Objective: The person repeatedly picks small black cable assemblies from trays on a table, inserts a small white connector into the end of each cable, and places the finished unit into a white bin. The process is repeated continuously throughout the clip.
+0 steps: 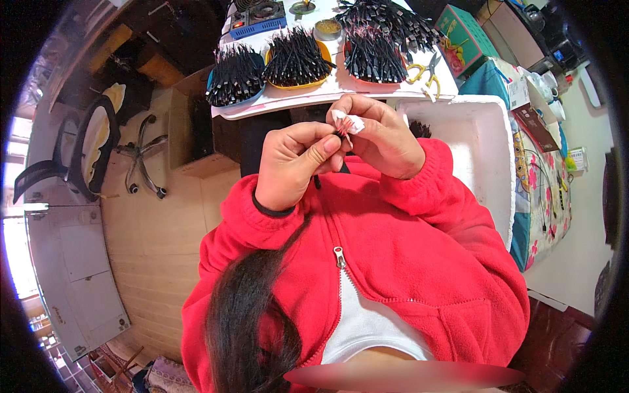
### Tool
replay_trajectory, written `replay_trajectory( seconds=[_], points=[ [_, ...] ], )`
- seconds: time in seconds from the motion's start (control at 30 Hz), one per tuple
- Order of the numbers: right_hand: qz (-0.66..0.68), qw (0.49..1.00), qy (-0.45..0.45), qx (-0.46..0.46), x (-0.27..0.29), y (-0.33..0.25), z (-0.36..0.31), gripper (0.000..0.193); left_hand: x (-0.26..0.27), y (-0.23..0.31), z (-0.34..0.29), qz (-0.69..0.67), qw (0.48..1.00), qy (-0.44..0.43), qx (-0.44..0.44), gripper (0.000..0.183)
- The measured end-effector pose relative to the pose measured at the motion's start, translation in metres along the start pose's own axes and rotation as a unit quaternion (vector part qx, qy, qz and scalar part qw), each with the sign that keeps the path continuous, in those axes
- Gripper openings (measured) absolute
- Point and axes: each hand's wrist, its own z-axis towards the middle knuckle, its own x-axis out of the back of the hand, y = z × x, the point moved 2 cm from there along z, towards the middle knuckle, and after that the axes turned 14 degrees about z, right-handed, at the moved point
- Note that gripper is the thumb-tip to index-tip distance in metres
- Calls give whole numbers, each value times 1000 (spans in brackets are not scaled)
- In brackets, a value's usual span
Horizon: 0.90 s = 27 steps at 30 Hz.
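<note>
A chair (98,150) stands at left, black cables (300,56) crowd the table (337,80) at top centre, below them the left hand (296,162) pinches red wires (343,129) and the right hand (390,139) a white scrap (354,123), then come scissors (430,73) and a foam box (481,160) at upper right.
</note>
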Motion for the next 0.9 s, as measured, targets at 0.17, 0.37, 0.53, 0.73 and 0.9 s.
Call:
replay_trajectory(
  seconds=[0.17,0.37,0.53,0.73,0.9],
  points=[
    [15,999,11,-31,10,5,2,18,3,0,0,48,999,-12,-6,13],
    [48,996,-1,-80,16,10,11,23,8,2,5,48,999,-1,-16,15],
    [-328,944,38,21,4,-21,7,34,16,7,0,89,996,-13,10,14],
    [-624,756,-7,199,-22,-17,-8,24,9,6,-6,108,994,-10,-1,14],
    [-611,729,164,262,-12,-47,-13,21,14,10,-12,59,998,-30,16,13]
  ],
)
